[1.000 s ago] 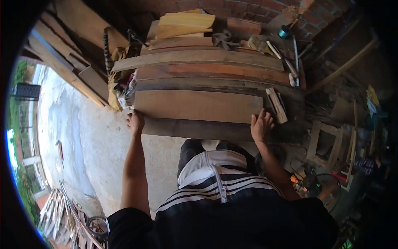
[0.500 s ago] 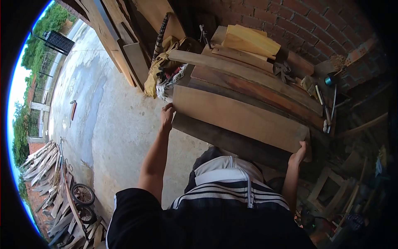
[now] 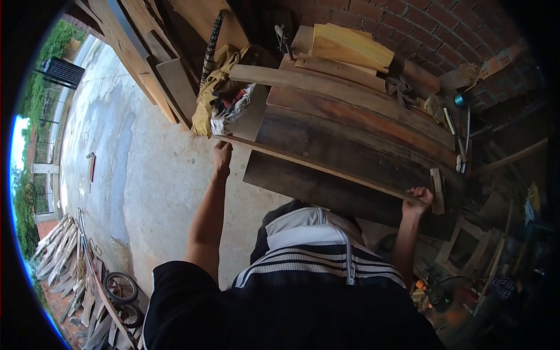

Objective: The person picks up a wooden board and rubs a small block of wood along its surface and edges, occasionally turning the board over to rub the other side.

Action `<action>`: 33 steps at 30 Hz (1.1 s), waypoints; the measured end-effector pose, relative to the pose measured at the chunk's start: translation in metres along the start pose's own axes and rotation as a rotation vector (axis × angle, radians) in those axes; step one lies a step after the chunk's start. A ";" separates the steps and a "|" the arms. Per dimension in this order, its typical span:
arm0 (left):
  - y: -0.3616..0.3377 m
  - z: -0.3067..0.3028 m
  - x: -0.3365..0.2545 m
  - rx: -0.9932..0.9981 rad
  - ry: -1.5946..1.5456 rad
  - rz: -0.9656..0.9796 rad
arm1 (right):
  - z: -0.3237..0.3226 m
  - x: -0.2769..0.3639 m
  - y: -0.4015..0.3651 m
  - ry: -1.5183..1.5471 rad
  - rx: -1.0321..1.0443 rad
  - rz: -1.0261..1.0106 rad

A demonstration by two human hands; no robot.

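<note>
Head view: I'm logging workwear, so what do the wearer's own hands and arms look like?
The left hand and right hand are ungloved, with bare forearms. The left sleeve is short and black, with a thin white outer line; the right one is hard to make out.

Person's left grip (image 3: pixel 222 157) and right grip (image 3: pixel 418 201) have opposite ends of a long board (image 3: pixel 318 164), tipped up with narrow edge toward camera, over dark bench (image 3: pixel 291 179). Small wood piece (image 3: pixel 437 191) just beside the right grip; beyond the board, reddish-brown plank (image 3: pixel 361 122), then yellow boards (image 3: pixel 350 46) near brick wall (image 3: pixel 402 26). Yellow cloth (image 3: pixel 202 116) near the board's left end, wood scraps (image 3: pixel 61 251) and wheels (image 3: pixel 121 287) lower left.
</note>
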State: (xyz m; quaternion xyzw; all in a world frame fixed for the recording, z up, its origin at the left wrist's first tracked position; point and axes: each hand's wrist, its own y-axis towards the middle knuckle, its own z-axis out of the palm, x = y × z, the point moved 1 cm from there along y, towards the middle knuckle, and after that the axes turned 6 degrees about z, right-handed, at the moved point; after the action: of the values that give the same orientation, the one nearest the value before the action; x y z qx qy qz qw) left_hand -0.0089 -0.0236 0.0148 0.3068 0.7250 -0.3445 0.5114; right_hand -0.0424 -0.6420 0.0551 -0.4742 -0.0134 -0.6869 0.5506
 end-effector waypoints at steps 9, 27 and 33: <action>0.055 0.016 -0.069 0.275 0.180 0.252 | 0.033 -0.019 -0.033 -0.160 -0.362 0.168; 0.089 0.009 -0.007 0.423 -0.184 0.053 | 0.011 -0.031 -0.024 -0.155 -0.340 -0.043; 0.090 0.021 -0.032 0.655 -0.576 -0.155 | 0.014 -0.027 -0.027 -0.088 -0.352 -0.075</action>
State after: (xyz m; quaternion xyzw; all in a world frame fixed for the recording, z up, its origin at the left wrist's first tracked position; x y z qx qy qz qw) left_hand 0.0836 0.0081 0.0238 0.2890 0.4264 -0.6650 0.5408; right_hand -0.0555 -0.6043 0.0584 -0.5920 0.0657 -0.6772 0.4320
